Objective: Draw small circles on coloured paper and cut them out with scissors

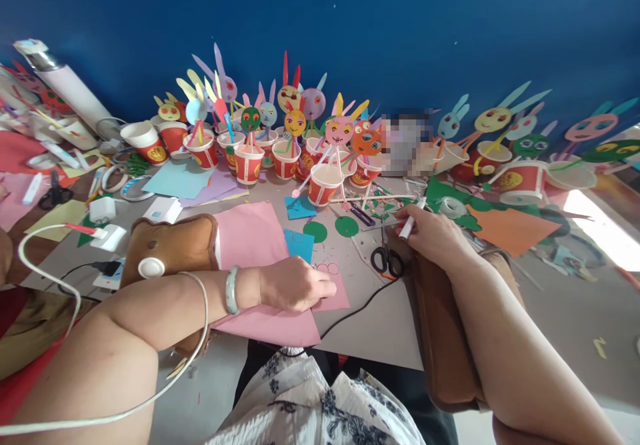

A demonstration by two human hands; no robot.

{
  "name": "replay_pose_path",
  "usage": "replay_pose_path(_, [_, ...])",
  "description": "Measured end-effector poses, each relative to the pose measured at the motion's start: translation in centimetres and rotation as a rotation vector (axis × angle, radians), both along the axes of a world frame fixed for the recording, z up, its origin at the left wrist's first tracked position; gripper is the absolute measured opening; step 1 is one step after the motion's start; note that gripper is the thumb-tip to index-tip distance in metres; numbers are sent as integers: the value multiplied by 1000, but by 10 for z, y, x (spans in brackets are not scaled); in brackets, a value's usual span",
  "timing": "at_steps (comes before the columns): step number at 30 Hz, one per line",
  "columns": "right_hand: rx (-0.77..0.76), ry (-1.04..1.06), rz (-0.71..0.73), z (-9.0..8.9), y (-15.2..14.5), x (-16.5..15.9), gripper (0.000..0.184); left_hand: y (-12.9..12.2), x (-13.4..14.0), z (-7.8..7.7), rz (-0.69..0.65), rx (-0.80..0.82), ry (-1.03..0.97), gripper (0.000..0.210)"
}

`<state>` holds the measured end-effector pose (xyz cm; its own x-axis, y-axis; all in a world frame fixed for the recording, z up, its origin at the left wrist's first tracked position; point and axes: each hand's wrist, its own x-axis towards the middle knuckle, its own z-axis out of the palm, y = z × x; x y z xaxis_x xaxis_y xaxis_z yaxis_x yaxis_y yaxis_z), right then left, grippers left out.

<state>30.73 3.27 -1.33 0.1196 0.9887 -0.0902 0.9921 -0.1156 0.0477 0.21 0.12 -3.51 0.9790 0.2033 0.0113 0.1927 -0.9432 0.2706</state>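
My left hand (pixel 295 283) rests curled on the pink paper; whatever its fingers may hold is hidden. Just beyond its fingertips, outlines of circles are drawn on a small pink sheet (pixel 340 291). My right hand (pixel 435 231) is closed on a white marker (pixel 412 222), held up at a slant. Black-handled scissors (pixel 387 262) lie beside that hand. Between the hands are blue paper (pixel 300 245) and two green paper circles (pixel 346 226). A large pink sheet (pixel 253 231) extends under and behind my left forearm.
Red and white paper cups (pixel 249 165) with paper rabbit faces line the blue wall. Brown cushions (pixel 173 248) lie near both forearms. A white cable (pixel 205 305) crosses my left arm, and a black cable (pixel 357 311) runs over the table. Orange paper (pixel 510 228) lies right.
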Motion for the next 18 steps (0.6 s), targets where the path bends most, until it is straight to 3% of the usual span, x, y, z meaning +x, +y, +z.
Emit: replay_pose_path(18, [-60,-49,-41,-1,0,-4,35,0,0,-2,27,-17,-27,13])
